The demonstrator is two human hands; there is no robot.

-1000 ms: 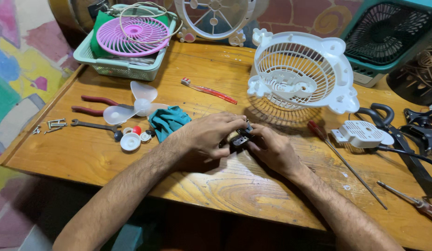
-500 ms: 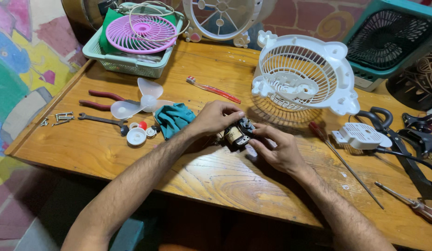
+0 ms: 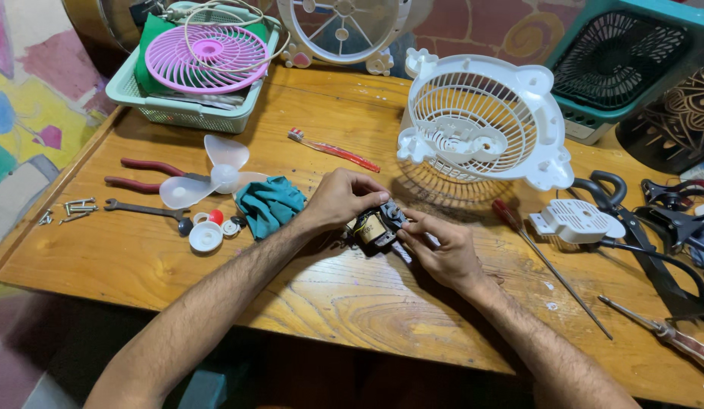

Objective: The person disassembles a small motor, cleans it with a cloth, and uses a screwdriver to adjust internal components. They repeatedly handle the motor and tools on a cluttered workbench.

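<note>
Table point(image 3: 352, 318): varnished wood, grain visible, semi-gloss, scuffed. Motor point(image 3: 376, 226) betw. hands: dark metal w/ copper-coloured winding, dull. Fan guard point(image 3: 481, 125): white plastic, smooth, matt. Blade point(image 3: 215, 170): translucent white plastic, glossy. Rag point(image 3: 270, 204): teal cloth, crumpled, matt. Pliers point(image 3: 143, 174): red grips, prob. plastic. Wrench point(image 3: 143, 210): bare metal. Basket point(image 3: 189, 113): pale green plastic.

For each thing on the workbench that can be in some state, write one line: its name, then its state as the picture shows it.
small fan motor: off the fan, held in both hands
left hand: gripping the motor
right hand: gripping the motor
white fan grille: detached, propped upright
white fan blade: removed, lying flat
red-handled pliers: lying on the table
teal cloth: crumpled
red-handled screwdriver: lying unused
</note>
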